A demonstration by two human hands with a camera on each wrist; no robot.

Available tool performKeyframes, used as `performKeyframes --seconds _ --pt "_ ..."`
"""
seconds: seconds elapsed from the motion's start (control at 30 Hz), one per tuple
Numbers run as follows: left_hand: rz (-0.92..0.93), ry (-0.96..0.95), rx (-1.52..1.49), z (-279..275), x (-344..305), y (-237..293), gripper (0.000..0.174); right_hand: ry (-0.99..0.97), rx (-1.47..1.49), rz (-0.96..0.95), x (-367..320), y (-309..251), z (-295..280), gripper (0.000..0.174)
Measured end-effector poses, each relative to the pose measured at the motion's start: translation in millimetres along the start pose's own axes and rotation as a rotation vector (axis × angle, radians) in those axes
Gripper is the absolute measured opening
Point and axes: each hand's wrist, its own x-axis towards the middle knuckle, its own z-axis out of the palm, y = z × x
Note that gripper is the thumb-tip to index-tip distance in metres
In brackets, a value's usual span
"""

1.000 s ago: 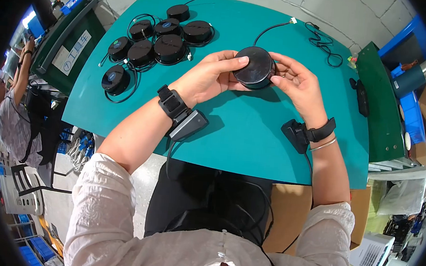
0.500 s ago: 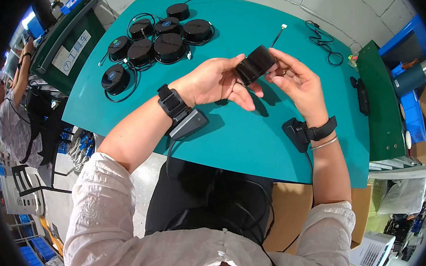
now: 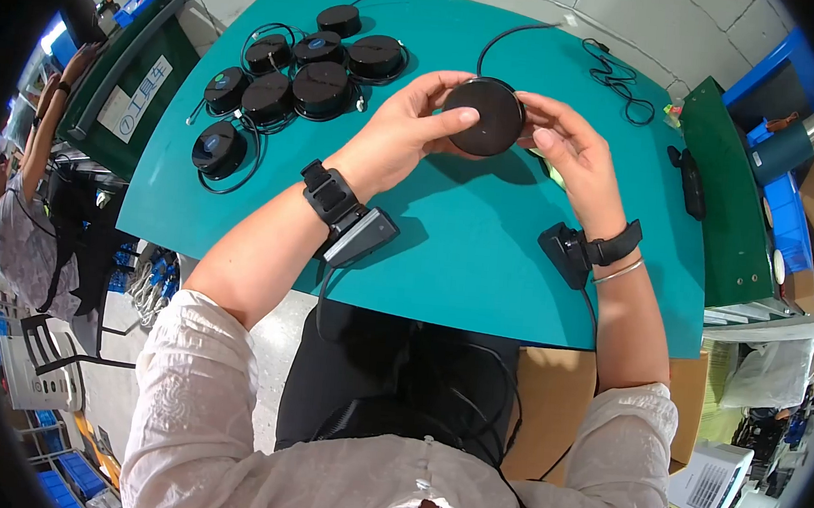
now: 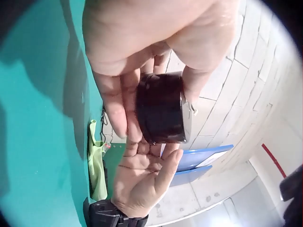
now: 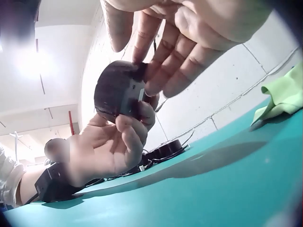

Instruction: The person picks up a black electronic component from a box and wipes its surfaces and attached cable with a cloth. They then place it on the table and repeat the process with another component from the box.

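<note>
A black, round, puck-shaped device (image 3: pixel 484 127) is held up over the table, its flat face toward the head camera and its cable (image 3: pixel 497 45) running off the back. My left hand (image 3: pixel 396 135) grips it, thumb on the face and fingers behind. The left wrist view shows the device's (image 4: pixel 161 109) glossy side wall between that thumb and the fingers. My right hand (image 3: pixel 579 157) is at the device's right edge. In the right wrist view its extended fingers (image 5: pixel 175 56) touch the device (image 5: pixel 118 90), with the thumb away from it.
Several similar black devices (image 3: pixel 322 89) with coiled cables lie at the left of the green table (image 3: pixel 444 266). A pale green cloth (image 5: pixel 281 97) lies beneath the right hand. A black cable (image 3: pixel 617 80) rests at the back right. Green cabinets (image 3: pixel 726 210) flank the table.
The device was tipped on edge half a second ago and now shows its flat face again. My left fingers have closed back around it, and my right thumb has come off its edge.
</note>
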Motion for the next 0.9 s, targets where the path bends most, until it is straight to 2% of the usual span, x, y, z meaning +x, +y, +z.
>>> performKeyframes --seconds 0.03,0.07,0.13,0.3,0.4,0.57,0.7,0.8,0.87,0.9 --pt "0.075 0.045 0.139 0.6 0.3 -0.8 0.048 0.001 0.001 0.001 0.8 3.0 -1.7 0.042" --pt "0.072 0.044 0.141 0.4 -0.3 -0.5 0.048 0.000 -0.064 -0.006 0.9 7.9 -4.2 0.042" --pt "0.107 -0.032 0.417 4.6 -2.4 6.7 0.052 0.007 -0.128 -0.013 -0.1 10.0 -3.8 0.042" --pt "0.069 -0.012 0.462 4.7 -1.9 7.0 0.053 0.015 -0.222 0.008 -0.1 3.9 0.9 0.046" --pt "0.146 -0.023 0.580 4.8 -3.0 9.1 0.051 0.022 -0.288 -0.103 -0.5 7.4 -1.5 0.046" --pt "0.276 0.005 0.733 1.4 -2.3 7.1 0.049 0.041 -0.334 -0.133 -2.2 3.0 0.1 0.047" --pt "0.241 0.008 0.663 1.6 -3.1 5.7 0.050 0.058 -0.334 -0.150 -2.7 2.3 1.6 0.046" --pt "0.149 -0.021 0.488 5.7 -4.5 9.1 0.048 0.053 -0.363 -0.138 -4.2 -3.3 3.4 0.045" --pt "0.048 -0.057 0.253 8.9 -5.6 11.1 0.047 0.044 -0.339 -0.160 -3.2 -1.9 2.2 0.043" --pt "0.048 -0.060 0.253 7.7 -4.9 9.0 0.047 0.033 -0.314 -0.180 -2.8 -1.4 1.3 0.040"
